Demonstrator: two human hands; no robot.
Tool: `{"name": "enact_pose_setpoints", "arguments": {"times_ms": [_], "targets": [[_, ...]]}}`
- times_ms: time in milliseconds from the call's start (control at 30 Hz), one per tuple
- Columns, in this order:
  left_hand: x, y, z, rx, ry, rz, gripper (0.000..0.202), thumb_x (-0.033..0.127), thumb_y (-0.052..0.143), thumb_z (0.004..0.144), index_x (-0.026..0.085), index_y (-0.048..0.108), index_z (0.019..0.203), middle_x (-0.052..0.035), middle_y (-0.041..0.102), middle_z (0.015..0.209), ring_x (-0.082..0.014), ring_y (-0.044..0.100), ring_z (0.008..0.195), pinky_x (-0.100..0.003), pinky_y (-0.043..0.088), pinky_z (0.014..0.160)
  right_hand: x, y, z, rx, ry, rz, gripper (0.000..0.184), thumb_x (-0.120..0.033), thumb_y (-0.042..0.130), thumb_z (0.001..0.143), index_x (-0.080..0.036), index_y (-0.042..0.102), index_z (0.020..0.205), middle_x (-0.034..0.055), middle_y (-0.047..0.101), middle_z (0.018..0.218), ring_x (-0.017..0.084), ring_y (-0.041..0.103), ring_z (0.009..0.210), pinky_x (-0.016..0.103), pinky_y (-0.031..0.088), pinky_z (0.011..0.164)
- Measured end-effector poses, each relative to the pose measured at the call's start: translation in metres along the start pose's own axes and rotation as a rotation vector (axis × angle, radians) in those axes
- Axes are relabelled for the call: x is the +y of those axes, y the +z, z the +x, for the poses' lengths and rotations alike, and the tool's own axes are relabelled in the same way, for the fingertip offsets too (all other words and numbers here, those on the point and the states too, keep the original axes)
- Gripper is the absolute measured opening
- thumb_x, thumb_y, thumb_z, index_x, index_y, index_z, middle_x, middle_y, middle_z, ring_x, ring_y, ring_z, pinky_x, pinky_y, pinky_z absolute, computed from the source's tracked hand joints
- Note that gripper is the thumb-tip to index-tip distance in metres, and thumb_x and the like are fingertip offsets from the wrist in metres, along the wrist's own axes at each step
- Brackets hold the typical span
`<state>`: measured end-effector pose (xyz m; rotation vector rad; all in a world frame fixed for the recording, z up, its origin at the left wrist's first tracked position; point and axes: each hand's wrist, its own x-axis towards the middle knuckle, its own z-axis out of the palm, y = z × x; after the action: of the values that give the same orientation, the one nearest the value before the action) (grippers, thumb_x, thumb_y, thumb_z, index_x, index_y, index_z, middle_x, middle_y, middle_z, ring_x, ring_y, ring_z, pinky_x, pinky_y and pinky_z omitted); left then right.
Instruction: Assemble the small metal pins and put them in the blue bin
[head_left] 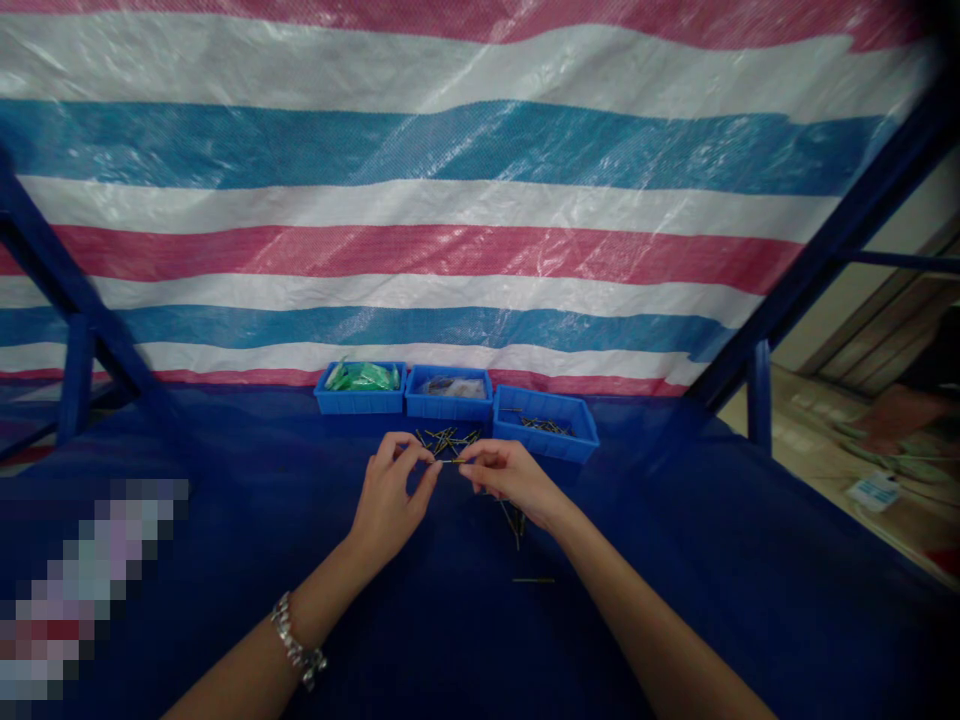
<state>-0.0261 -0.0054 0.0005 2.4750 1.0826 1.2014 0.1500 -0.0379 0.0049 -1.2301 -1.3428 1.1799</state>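
A thin rod (450,461), dark with a brassy tint, runs level between my two hands. My left hand (391,490) pinches its left end with thumb and fingertips. On the other end, my right hand (514,478) has its fingers closed. Just behind the fingertips lies a loose pile of similar thin rods (448,440). More dark rods (517,527) lie under and in front of my right hand, partly hidden by it. A single rod (533,580) rests by itself nearer to me. The rod's exact kind is too small to make out.
Three blue bins line the back: the left bin (360,403) with green packets, the middle bin (448,406) with clear plastic bags, the right bin (547,438) with thin rods. Behind hangs a striped plastic sheet (450,250). Blue frame posts (759,400) stand at both sides.
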Motion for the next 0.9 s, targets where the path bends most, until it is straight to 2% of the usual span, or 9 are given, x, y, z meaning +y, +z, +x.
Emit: {"name": "enact_pose_setpoints", "arguments": {"times_ms": [167,367,900], "targets": [[-0.002,0.001,0.0,-0.038,-0.013,0.0,0.015,0.028,0.047,0.083,0.016,0.056,0.082,-0.0052,0.044,0.094,-0.0125,0.049,0.076,-0.028,0.041,0.069,0.0,0.0,0.0,0.025,-0.034,0.013,0.022,-0.03,0.064,0.067,-0.014,0.061,0.081,-0.0038,0.052,0.048,0.005,0.038,0.038,0.016,0.024,0.037],[-0.008,0.005,-0.002,-0.105,0.032,-0.027,0.013,0.025,0.047,0.083,0.017,0.057,0.085,-0.0049,0.043,0.096,-0.0111,0.048,0.072,-0.029,0.041,0.071,0.0,0.002,0.001,0.081,-0.095,0.007,0.021,-0.031,0.065,0.066,-0.014,0.062,0.079,-0.0039,0.052,0.047,0.006,0.04,0.04,0.017,0.026,0.038],[-0.01,0.008,-0.005,-0.208,0.062,-0.036,0.014,0.027,0.045,0.084,0.017,0.056,0.086,-0.0054,0.041,0.099,-0.0113,0.047,0.073,-0.03,0.042,0.07,-0.001,0.008,0.001,0.042,-0.176,0.06,0.015,-0.025,0.066,0.064,-0.015,0.062,0.074,-0.0057,0.049,0.047,0.007,0.046,0.043,0.018,0.028,0.041]]}}
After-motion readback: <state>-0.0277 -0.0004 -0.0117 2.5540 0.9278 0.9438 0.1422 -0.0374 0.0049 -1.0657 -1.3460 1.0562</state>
